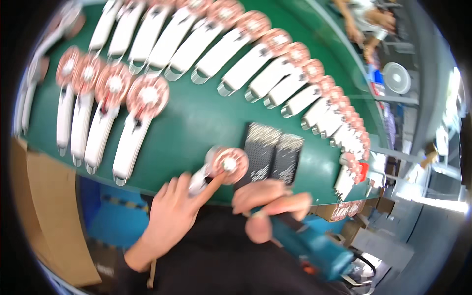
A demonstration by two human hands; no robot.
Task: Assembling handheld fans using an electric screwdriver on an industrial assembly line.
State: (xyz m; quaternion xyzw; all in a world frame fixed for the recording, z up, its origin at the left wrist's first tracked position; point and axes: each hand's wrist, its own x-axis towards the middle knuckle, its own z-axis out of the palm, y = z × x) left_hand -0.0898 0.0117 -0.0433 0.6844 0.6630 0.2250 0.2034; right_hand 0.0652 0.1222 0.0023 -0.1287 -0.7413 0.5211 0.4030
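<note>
Near the front edge of the green table lies what looks like a handheld fan with a pink round head and white handle. My left hand is over its handle, steadying it, with the index finger stretched onto the head's centre. Part of the handle is hidden by the hand. My right hand, blurred by motion, grips a teal electric screwdriver just right of the fan. The tool's tip cannot be made out. Beyond the right hand sit two black screw trays with many small screws in them.
A long curved row of similar white-handled fans lines the table's far side. Several more fans lie at the left. A cardboard sheet stands at the lower left, boxes at the right. Another person's hands show at the upper right.
</note>
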